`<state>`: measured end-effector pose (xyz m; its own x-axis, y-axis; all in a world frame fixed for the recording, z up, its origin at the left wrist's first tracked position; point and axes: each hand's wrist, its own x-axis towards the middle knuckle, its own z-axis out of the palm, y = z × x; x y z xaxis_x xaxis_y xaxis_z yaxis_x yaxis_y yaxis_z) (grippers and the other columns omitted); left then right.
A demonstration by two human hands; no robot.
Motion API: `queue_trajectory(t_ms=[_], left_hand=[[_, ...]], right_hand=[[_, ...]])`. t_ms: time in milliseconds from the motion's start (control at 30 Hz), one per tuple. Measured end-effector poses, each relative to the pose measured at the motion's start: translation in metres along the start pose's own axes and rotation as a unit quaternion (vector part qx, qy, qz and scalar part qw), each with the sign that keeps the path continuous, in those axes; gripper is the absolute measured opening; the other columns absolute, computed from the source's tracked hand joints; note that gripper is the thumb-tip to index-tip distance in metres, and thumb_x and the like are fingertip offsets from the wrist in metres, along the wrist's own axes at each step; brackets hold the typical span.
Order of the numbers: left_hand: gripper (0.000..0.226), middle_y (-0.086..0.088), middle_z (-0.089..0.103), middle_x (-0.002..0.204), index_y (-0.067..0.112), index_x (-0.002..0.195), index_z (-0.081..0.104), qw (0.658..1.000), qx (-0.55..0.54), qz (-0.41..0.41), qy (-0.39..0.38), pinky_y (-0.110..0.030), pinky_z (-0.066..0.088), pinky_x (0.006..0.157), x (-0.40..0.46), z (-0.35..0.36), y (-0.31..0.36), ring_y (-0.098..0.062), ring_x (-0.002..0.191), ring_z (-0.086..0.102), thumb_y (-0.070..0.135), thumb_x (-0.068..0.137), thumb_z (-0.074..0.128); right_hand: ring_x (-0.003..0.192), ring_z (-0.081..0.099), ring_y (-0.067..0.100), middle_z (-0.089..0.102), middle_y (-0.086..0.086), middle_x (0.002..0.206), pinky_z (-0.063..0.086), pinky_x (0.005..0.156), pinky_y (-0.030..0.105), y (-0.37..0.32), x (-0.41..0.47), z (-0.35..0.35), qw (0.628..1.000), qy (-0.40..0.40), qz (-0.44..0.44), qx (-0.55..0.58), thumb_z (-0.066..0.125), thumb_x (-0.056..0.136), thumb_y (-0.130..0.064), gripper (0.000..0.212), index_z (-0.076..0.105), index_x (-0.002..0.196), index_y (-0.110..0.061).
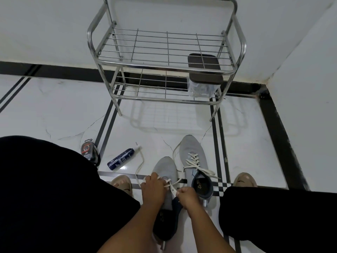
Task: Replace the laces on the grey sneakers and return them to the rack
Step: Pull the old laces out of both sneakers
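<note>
On the white floor (63, 99) in front of the metal rack (165, 65), the left hand (152, 189) pinches the white lace (140, 161) at the near grey sneaker (166, 168), fingers curled round it. The right hand (187, 195) grips the lace's other end in closed fingers. The second grey sneaker (193, 152) stands just beside, laced but untied.

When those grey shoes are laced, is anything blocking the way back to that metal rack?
Nothing visible does. The floor between the grey sneakers and the rack is bare tile. On the rack, only a lidded container sits on the lower shelf's right end; the top shelf holds nothing.
</note>
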<state>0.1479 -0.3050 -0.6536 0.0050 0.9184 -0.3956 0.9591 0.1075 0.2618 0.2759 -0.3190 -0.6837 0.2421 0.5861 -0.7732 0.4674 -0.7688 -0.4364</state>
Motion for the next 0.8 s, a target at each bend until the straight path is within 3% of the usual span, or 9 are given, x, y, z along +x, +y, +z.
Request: queue_trajectory(t_ms=[133, 267, 300, 367, 433, 567, 667, 733, 800], left_hand=[[0.019, 0.001, 0.056, 0.117, 0.022, 0.108, 0.062, 0.957, -0.221, -0.186, 0.004, -0.034, 0.048, 0.089, 0.019, -0.005, -0.013, -0.023, 0.106, 0.054, 0.026, 0.094, 0.050], [0.028, -0.004, 0.048, 0.071, 0.012, 0.072, 0.045, 0.559, -0.719, -0.401, 0.104, -0.027, 0.042, 0.058, 0.031, -0.041, -0.029, -0.017, 0.060, 0.047, 0.011, 0.098, 0.035], [0.031, -0.003, 0.047, 0.068, 0.012, 0.069, 0.044, 0.592, -0.714, -0.365, 0.083, -0.026, 0.040, 0.057, 0.032, -0.047, -0.028, -0.016, 0.058, 0.045, 0.015, 0.099, 0.034], [0.028, -0.005, 0.059, 0.077, 0.011, 0.077, 0.056, 0.854, -0.460, -0.242, -0.004, -0.029, 0.045, 0.067, 0.039, -0.048, -0.013, -0.020, 0.069, 0.055, 0.027, 0.097, 0.043], [0.020, -0.002, 0.065, 0.098, 0.020, 0.096, 0.066, 0.972, -0.208, -0.075, -0.079, -0.032, 0.046, 0.082, 0.034, -0.032, -0.006, -0.023, 0.092, 0.061, 0.033, 0.091, 0.052], [0.027, 0.001, 0.056, 0.111, 0.033, 0.116, 0.062, 1.000, -0.006, 0.024, -0.009, -0.035, 0.037, 0.098, 0.007, -0.005, -0.002, -0.024, 0.109, 0.057, 0.034, 0.094, 0.048], [0.018, -0.001, 0.061, 0.104, 0.027, 0.092, 0.065, 0.991, -0.120, -0.055, -0.025, -0.034, 0.040, 0.090, 0.008, -0.004, 0.000, -0.024, 0.100, 0.059, 0.032, 0.092, 0.047], [0.015, -0.012, 0.065, 0.104, 0.023, 0.083, 0.063, 0.856, -0.466, -0.223, -0.024, -0.037, 0.047, 0.085, 0.018, -0.015, -0.004, -0.027, 0.092, 0.060, 0.028, 0.085, 0.049], [0.033, -0.021, 0.062, 0.102, 0.008, 0.115, 0.061, 0.601, -0.725, -0.330, 0.061, -0.038, 0.049, 0.081, 0.028, -0.026, -0.017, -0.027, 0.083, 0.057, 0.019, 0.090, 0.043]], right_hand=[[0.079, 0.062, 0.026, 0.062, 0.002, 0.073, 0.053, 0.074, 0.037, -0.005, -0.010, -0.005, 1.000, -0.002, -0.009, 0.011, 0.056, 0.083, -0.017, 0.028, 0.060, 0.056, -0.022], [0.090, 0.066, 0.030, 0.068, 0.005, 0.084, 0.055, 0.080, 0.038, -0.004, -0.011, -0.009, 0.999, 0.018, 0.015, 0.027, 0.057, 0.086, -0.018, 0.030, 0.060, 0.057, -0.026], [0.093, 0.066, 0.031, 0.070, 0.007, 0.088, 0.055, 0.082, 0.038, -0.004, -0.013, -0.009, 0.999, 0.015, 0.013, 0.028, 0.057, 0.087, -0.018, 0.029, 0.059, 0.059, -0.026], [0.095, 0.066, 0.031, 0.071, 0.009, 0.095, 0.054, 0.084, 0.039, -0.008, -0.015, -0.010, 1.000, 0.011, 0.005, 0.016, 0.056, 0.088, -0.019, 0.026, 0.059, 0.063, -0.025], [0.096, 0.066, 0.031, 0.071, 0.009, 0.098, 0.054, 0.082, 0.037, -0.012, -0.017, -0.011, 1.000, 0.008, -0.005, -0.002, 0.055, 0.089, -0.020, 0.020, 0.061, 0.071, -0.024], [0.098, 0.065, 0.029, 0.070, 0.008, 0.101, 0.052, 0.080, 0.032, -0.015, -0.019, -0.011, 0.999, 0.007, -0.018, -0.038, 0.053, 0.090, -0.019, 0.015, 0.064, 0.081, -0.022], [0.095, 0.064, 0.026, 0.067, 0.003, 0.093, 0.051, 0.079, 0.030, -0.014, -0.019, -0.012, 0.999, 0.006, -0.024, -0.046, 0.052, 0.090, -0.019, 0.016, 0.064, 0.081, -0.024], [0.099, 0.065, 0.027, 0.066, 0.003, 0.094, 0.052, 0.083, 0.032, -0.013, -0.018, -0.012, 0.999, 0.004, -0.017, -0.037, 0.053, 0.090, -0.021, 0.015, 0.063, 0.081, -0.026], [0.098, 0.064, 0.027, 0.068, 0.005, 0.098, 0.053, 0.084, 0.034, -0.012, -0.017, -0.012, 1.000, 0.003, -0.008, -0.023, 0.054, 0.090, -0.022, 0.016, 0.062, 0.077, -0.027]])
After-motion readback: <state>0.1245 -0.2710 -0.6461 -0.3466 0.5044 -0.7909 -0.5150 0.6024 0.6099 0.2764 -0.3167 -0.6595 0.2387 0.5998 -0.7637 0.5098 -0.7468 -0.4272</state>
